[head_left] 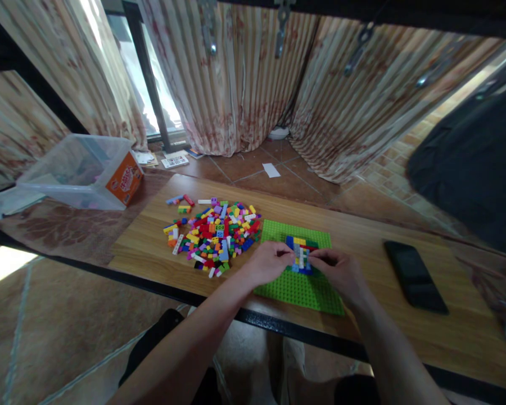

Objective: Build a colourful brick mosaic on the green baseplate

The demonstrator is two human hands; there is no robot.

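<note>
A green studded baseplate (299,292) lies on the wooden board, and on it stands a low structure of toy building bricks (302,254) in blue, yellow, red, green and pale grey. My left hand (272,261) is closed, its thumb and fingertips pinched against the left side of the structure. From the right, my right hand (339,273) grips the structure's other side with bent fingers. The fingertips hide part of the bricks, and I cannot tell whether a loose brick is between them. Left of the baseplate spreads a heap of mixed toy bricks (219,230).
A black smartphone (415,275) lies on the wooden board (366,247) at the right. Beyond the board's left end sits a clear plastic box (76,169) with an orange label. Striped curtains (244,84) hang behind, and a dark frame edge crosses the top.
</note>
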